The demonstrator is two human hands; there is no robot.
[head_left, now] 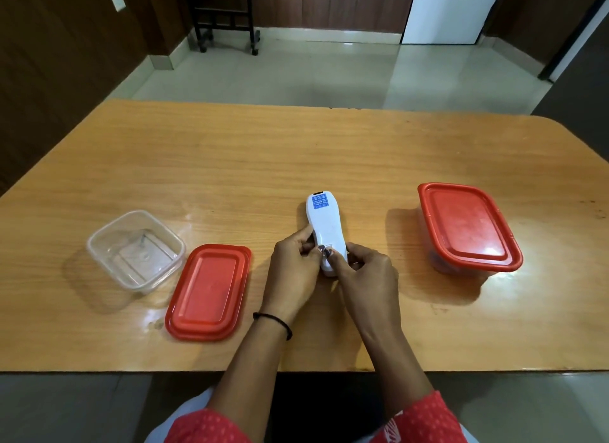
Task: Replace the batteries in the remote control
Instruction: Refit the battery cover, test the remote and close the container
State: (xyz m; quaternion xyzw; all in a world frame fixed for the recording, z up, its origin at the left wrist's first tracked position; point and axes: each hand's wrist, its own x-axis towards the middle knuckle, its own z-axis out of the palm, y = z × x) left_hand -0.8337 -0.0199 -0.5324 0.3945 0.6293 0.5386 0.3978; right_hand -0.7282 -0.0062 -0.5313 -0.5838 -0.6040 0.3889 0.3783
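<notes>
A white remote control [324, 226] lies face down in the middle of the wooden table [263, 152], a blue label near its far end. My left hand [293, 271] grips its near left side. My right hand [365, 274] holds its near right side. Both thumbs press on the back of the remote near its lower end, where the battery cover sits. No batteries are visible.
An open clear plastic container [135, 249] stands at the left, with its red lid [209, 291] lying flat beside it. A second container closed with a red lid [468, 226] stands at the right. The table's front edge runs just below my wrists.
</notes>
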